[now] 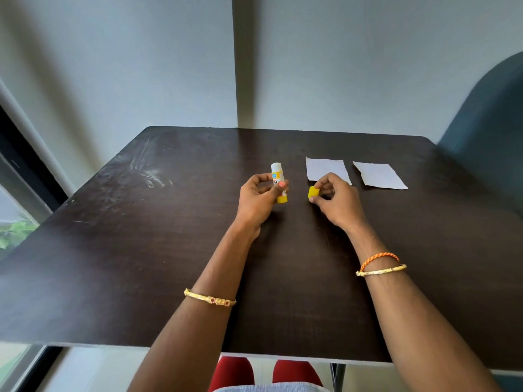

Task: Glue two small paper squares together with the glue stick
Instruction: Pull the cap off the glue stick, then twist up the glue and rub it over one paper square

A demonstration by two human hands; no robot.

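Gripping the glue stick (pixel 278 183) in the left hand (pixel 259 199), fingers and thumb curled round its barrel, stick upright and uncapped, white tip up, yellow base down, just above the table (pixel 141 250). Pinching the yellow cap (pixel 313 192) in the right hand (pixel 335 202), between thumb and fingers, apart from the stick, to its right.

By size, largest first:

Dark brown table, scuffed with pale streaks at far left, pushed against a grey wall (pixel 339 66).

Teal chair back (pixel 492 131) at far right, beside the table's far corner.

Both forearms reaching over the near edge, hands near the middle of the top.

Two white paper squares (pixel 325 169) (pixel 379 175) lying flat, side by side and apart, beyond the right hand; nearer square partly hidden behind the knuckles, other square further right and fully in view.

Gold bangle (pixel 210 299) on the left forearm; gold bangle (pixel 382 270) and orange braided band (pixel 379 257) together on the right wrist.
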